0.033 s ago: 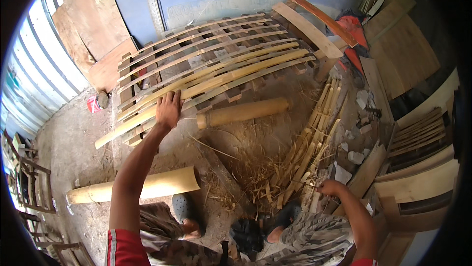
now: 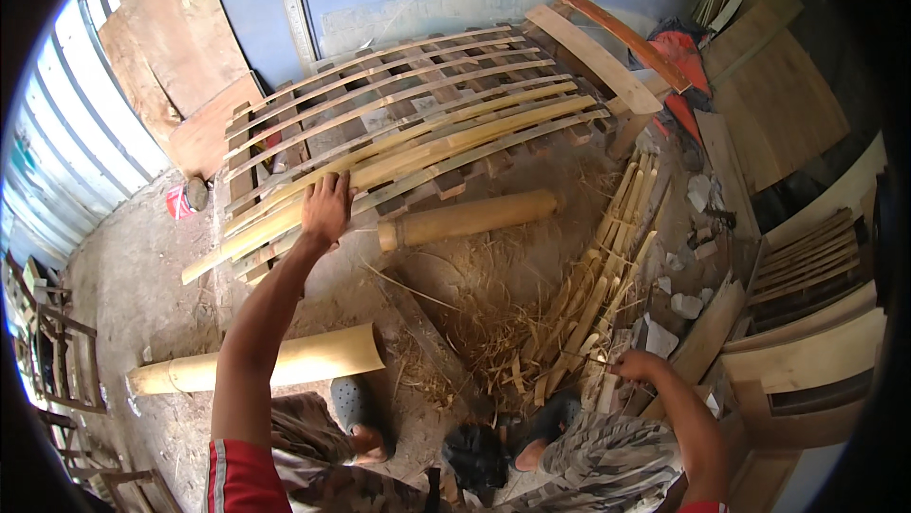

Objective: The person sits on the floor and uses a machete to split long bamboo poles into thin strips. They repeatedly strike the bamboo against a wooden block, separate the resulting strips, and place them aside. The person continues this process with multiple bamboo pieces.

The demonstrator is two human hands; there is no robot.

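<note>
My left hand (image 2: pixel 326 209) reaches forward, its fingers closed over the edge of a pale yellow bamboo strip (image 2: pixel 465 141). That strip lies lengthwise across a low rack of spaced slats (image 2: pixel 399 93), among other long strips. On the right, my right hand (image 2: pixel 638 367) is closed on a thin, dark, knife-like tool (image 2: pixel 600 361), pointing left over a pile of split bamboo strips (image 2: pixel 593 299). Just beyond my left hand's wrist, to the right, lies a thick bamboo piece (image 2: pixel 474 219). A wide split bamboo length (image 2: pixel 313 355) rests on the ground beneath my left forearm.
Curly bamboo shavings (image 2: pixel 512 323) and a dark wooden plank (image 2: pixel 422 333) lie before my feet. Curved wooden panels (image 2: pixel 807 352) crowd the right side. Stone chunks (image 2: pixel 685 304) sit beside the strips. A red-and-white can (image 2: pixel 178 201) stands left of the rack.
</note>
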